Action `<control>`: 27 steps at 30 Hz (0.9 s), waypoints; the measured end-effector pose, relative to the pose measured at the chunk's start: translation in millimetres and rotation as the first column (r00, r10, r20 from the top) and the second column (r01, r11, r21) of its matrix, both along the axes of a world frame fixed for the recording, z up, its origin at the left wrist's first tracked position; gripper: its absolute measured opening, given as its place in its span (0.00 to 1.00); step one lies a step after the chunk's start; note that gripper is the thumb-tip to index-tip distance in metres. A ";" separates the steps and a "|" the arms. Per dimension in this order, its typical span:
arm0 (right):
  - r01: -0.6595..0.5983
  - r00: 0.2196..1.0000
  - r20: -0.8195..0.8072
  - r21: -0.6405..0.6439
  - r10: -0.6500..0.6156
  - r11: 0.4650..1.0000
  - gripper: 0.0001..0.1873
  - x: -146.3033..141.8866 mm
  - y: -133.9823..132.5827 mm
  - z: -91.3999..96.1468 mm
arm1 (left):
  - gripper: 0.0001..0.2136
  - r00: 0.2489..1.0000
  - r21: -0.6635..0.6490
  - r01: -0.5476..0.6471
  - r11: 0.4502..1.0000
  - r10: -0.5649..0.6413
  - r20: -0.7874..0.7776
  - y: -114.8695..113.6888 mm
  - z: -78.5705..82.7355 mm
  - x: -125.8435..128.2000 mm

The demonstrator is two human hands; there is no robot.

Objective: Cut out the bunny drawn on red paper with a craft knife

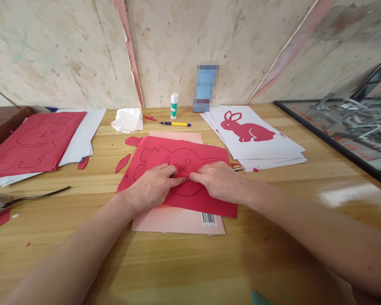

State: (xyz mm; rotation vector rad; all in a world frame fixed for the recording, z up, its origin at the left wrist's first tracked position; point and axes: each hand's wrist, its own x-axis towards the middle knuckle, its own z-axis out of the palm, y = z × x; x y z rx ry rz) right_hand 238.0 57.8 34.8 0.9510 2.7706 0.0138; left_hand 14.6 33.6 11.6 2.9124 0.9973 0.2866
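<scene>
Where left hand (155,184) and right hand (217,180) nearly meet, both, half-curled, pinch red paper (184,156).

A stained pale wall (190,34), its pink strips (293,44) perhaps torn paper, rises behind a glossy wooden table (165,271).

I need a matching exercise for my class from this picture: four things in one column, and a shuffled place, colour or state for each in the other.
Column 1
1. glue stick
2. pen
3. red rabbit figure
4. middle red sheet

Column 2
A. on white paper at the right
B. standing upright
C. beneath the left hand and right hand
D. yellow and blue

Pairs: 1-B, 2-D, 3-A, 4-C
</scene>
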 end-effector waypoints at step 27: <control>-0.292 0.952 0.002 0.300 0.306 0.908 0.15 12.1 11.2 -14.6 | 0.22 0.997 0.084 0.023 0.996 -0.016 -0.082 -1.1 -1.2 0.8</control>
